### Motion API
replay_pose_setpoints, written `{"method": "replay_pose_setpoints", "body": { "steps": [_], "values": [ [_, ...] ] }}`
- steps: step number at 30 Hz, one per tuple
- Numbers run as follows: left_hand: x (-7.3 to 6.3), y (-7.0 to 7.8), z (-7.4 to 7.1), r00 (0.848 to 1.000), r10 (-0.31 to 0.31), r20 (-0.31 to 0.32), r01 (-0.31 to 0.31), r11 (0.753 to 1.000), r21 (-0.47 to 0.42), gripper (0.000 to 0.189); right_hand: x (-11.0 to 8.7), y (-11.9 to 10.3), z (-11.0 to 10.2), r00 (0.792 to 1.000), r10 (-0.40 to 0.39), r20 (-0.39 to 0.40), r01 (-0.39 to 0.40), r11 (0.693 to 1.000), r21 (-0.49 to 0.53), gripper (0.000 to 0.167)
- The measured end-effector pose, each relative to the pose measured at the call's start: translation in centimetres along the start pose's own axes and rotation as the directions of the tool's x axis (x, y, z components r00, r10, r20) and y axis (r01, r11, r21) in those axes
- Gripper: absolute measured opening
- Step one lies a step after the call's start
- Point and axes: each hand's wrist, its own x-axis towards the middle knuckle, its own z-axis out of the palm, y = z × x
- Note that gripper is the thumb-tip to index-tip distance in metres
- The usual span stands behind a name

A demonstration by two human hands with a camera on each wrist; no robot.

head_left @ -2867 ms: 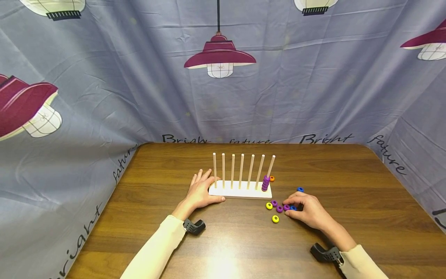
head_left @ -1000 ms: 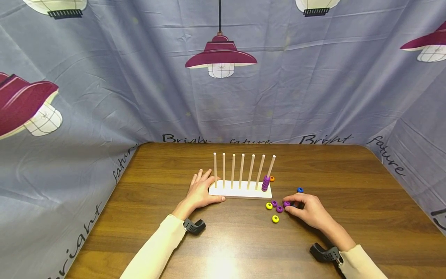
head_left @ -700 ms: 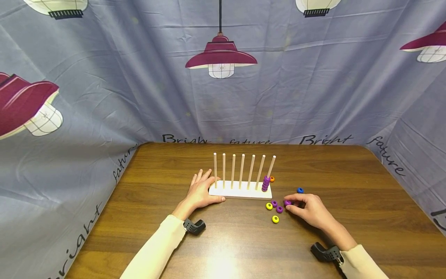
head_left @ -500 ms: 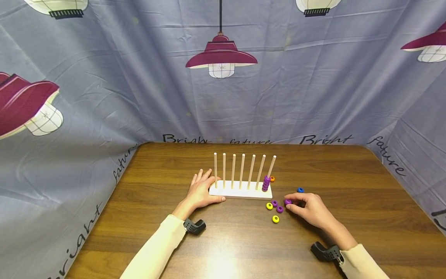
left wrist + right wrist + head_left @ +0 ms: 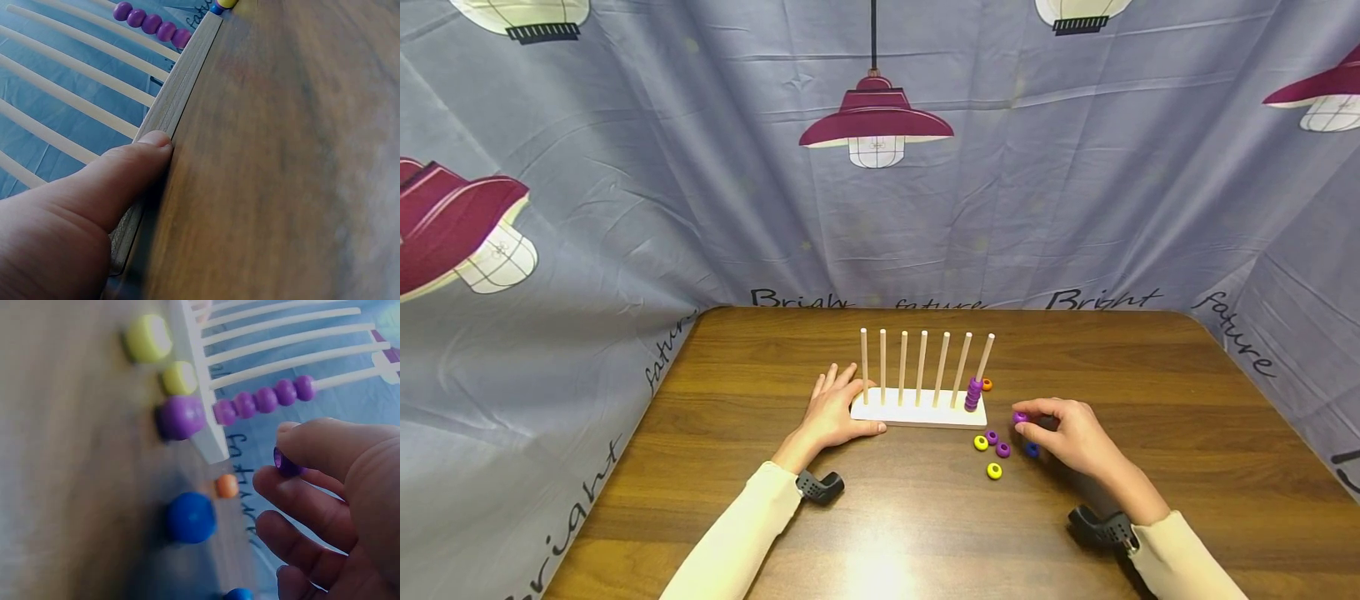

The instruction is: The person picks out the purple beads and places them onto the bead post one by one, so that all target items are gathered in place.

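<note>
My left hand [image 5: 831, 417] holds the left end of a white wooden bead stand [image 5: 917, 414], its thumb along the front edge and index finger behind. The stand carries several upright pegs. Purple beads [image 5: 973, 396] fill the lower part of the rightmost peg; the other pegs are bare. To the right, my right hand [image 5: 1078, 437] pinches a purple bead [image 5: 1020, 417] between thumb and index finger, raised off the table. In the right wrist view that bead [image 5: 289, 464] shows its hole; the remaining fingers are loosely bent.
Loose on the table lie yellow beads [image 5: 994, 471], purple beads [image 5: 1003, 449] and a blue bead [image 5: 1032, 450]. An orange bead [image 5: 987, 384] sits behind the stand's right end. Another blue bead [image 5: 239, 594] shows in the right wrist view. A grey curtain [image 5: 880, 225] hangs behind the table.
My right hand has taken hold of a purple bead and lifted it up and slightly away, uncovering one blue bead and hiding the other. The left hand has stayed in place.
</note>
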Motion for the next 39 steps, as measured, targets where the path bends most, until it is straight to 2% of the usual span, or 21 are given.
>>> {"method": "replay_pose_setpoints", "body": {
  "steps": [13,34,39],
  "values": [
    [0.0,0.1,-0.1,1.000,0.001,-0.009,-0.001,1.000,-0.006,0.071,2.9,-1.6,-1.9,0.995,-0.064,-0.082,0.065,0.998,0.002,0.019],
    [0.1,0.0,0.1,1.000,0.010,-0.009,-0.010,1.000,0.006,0.071,6.7,-4.5,-5.2,0.975,-0.164,-0.153,0.164,0.986,-0.012,0.023],
    [0.0,0.0,0.0,1.000,0.006,-0.007,-0.006,1.000,0.001,0.070,7.5,-5.2,-5.7,0.973,-0.164,-0.163,0.165,0.986,-0.005,0.024]
  ]
}}
